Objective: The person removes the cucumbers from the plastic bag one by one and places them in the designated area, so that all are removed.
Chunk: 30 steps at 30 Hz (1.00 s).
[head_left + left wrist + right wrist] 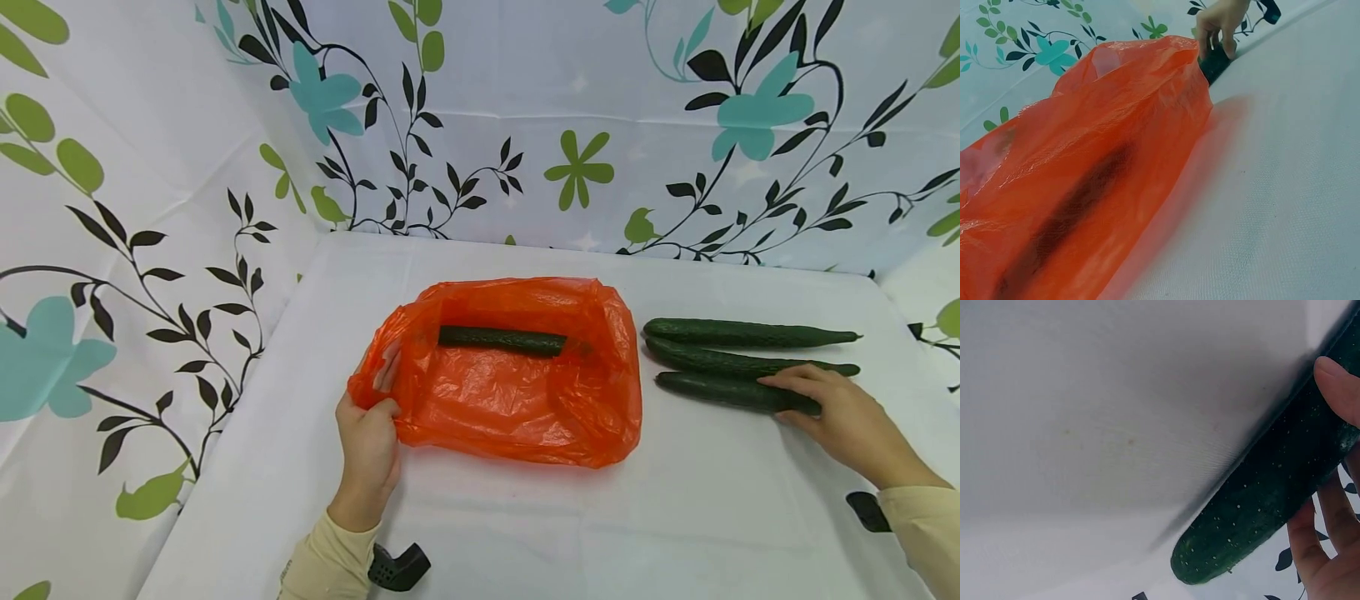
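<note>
An orange plastic bag (pixel 517 408) lies with its mouth spread toward me, and my left hand (pixel 367 454) grips its left rim, the fingers partly hidden inside. One dark green cucumber (pixel 502 339) rests within the bag; in the left wrist view it appears as a dark shape through the plastic. To the bag's right, my right hand (pixel 840 417) holds the nearest cucumber (pixel 720 390) by its right end. In the right wrist view the thumb (pixel 1340 387) is on one side of this cucumber and the fingers on the other. Two longer cucumbers (pixel 750 333) lie just behind it.
A white cloth covers the table (pixel 510 533). Patterned curtain (pixel 480 125) with leaves and flowers surrounds the back and sides. Black devices sit by both wrists, the left one (pixel 401 568) near the front edge of the view.
</note>
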Each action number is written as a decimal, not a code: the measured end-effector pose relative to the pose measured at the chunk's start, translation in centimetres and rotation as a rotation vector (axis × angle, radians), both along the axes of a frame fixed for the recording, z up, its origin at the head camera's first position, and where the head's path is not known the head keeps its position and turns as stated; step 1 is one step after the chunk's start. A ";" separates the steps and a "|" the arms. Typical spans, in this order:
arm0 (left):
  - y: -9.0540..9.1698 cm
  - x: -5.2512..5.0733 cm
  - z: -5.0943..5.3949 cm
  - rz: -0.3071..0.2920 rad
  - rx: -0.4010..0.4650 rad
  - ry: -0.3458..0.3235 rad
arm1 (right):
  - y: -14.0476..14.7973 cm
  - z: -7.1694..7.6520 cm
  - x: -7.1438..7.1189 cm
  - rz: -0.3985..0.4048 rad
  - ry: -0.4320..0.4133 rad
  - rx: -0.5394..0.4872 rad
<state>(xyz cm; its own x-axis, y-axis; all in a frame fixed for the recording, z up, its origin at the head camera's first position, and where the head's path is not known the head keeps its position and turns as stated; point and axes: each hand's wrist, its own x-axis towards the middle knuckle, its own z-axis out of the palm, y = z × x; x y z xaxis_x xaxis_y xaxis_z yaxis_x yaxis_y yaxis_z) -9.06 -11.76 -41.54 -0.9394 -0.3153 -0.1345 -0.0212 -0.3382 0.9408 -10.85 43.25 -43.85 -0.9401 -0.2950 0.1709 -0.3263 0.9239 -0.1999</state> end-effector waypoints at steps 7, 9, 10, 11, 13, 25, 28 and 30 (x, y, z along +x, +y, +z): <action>0.0 0.0 -0.1 0.007 0.004 0.008 | -0.1 -0.2 0.0 0.004 0.023 0.017; 0.0 0.0 -0.1 0.006 0.001 0.006 | -0.1 -0.2 0.0 0.005 0.030 0.017; 0.0 0.0 -0.1 0.005 0.000 0.004 | -0.1 -0.2 0.0 0.004 0.031 0.018; 0.0 0.0 -0.1 0.004 0.000 0.004 | -0.1 -0.2 -0.1 0.001 0.031 0.017; 0.0 0.0 -0.1 0.003 0.000 0.004 | -0.2 -0.2 -0.1 -0.004 0.026 0.021; 0.1 0.0 -0.1 0.000 0.005 0.000 | -0.6 0.0 -0.4 -0.035 -0.031 0.035; 0.1 0.0 -0.1 0.003 0.006 0.007 | -0.6 0.2 -0.5 -0.022 -0.021 0.039; 0.1 -0.1 -0.2 0.002 0.002 0.008 | -0.7 0.3 -0.5 -0.021 -0.027 0.041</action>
<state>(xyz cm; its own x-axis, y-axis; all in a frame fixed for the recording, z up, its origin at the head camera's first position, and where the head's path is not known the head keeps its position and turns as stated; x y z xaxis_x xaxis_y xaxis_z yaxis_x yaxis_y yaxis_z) -9.13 -11.65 -41.69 -0.9399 -0.3167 -0.1281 -0.0134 -0.3405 0.9402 -11.39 42.52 -43.52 -0.9502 -0.2813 0.1341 -0.3017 0.9380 -0.1705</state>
